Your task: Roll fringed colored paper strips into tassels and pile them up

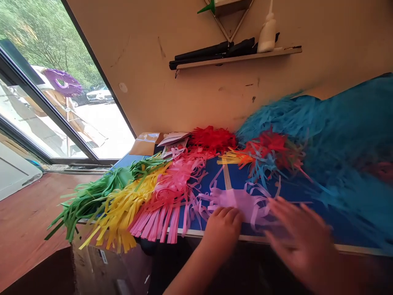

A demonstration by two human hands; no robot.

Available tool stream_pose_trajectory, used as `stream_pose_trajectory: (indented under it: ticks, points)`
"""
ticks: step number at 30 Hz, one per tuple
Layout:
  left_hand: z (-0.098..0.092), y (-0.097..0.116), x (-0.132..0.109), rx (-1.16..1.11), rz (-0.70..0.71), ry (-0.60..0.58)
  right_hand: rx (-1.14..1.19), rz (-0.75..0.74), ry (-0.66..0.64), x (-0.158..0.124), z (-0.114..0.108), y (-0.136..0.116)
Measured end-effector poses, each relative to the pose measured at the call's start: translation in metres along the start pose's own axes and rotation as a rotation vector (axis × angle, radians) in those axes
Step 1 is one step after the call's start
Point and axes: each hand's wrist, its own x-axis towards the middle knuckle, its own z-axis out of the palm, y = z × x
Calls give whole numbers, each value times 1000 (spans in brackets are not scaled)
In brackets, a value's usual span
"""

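Observation:
A light purple piece of fringed tissue paper (236,198) lies near the front edge of the blue table (211,174), its cut strips curling out on both sides. My left hand (225,225) has its fingers curled together on the paper's near edge, holding it. Over the right-hand strips is my right hand (302,235), blurred by motion, with thumb and fingers apart. Behind the purple paper a narrow pale stick or strip (226,176) stretches back towards a multicoloured fringe bunch (267,151).
Pink (175,180), yellow (132,205) and green fringe (107,188) spread leftward, partly hanging over the edge. Red fringe (213,138) sits at the back, near a brown envelope (145,143). A large blue fringed mass (337,123) fills the right. Above, a wall shelf (239,58) carries a white bottle (267,35).

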Motion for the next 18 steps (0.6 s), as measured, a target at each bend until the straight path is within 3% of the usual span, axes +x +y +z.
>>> stream_pose_trajectory:
  ticks: [1,3,6,8,11,14,18]
  points:
    - [0,0,0,-15,-4,27,25,-62,-54,2,19,-7]
    - [-2,2,1,-26,-10,96,87,-4,-37,3,52,-19]
    - [-4,13,-3,-19,-49,200,106,63,-12,-1,74,-23]
    - [-3,25,-9,-62,-45,178,99,103,-7,-4,72,-20]
    - [-2,38,-15,-197,34,-38,85,152,-12,-3,61,-16]
    - [-5,36,-14,-305,51,-218,93,169,-18,0,55,-16]
    - [-15,25,-5,-355,-58,-246,115,187,12,1,53,-16]
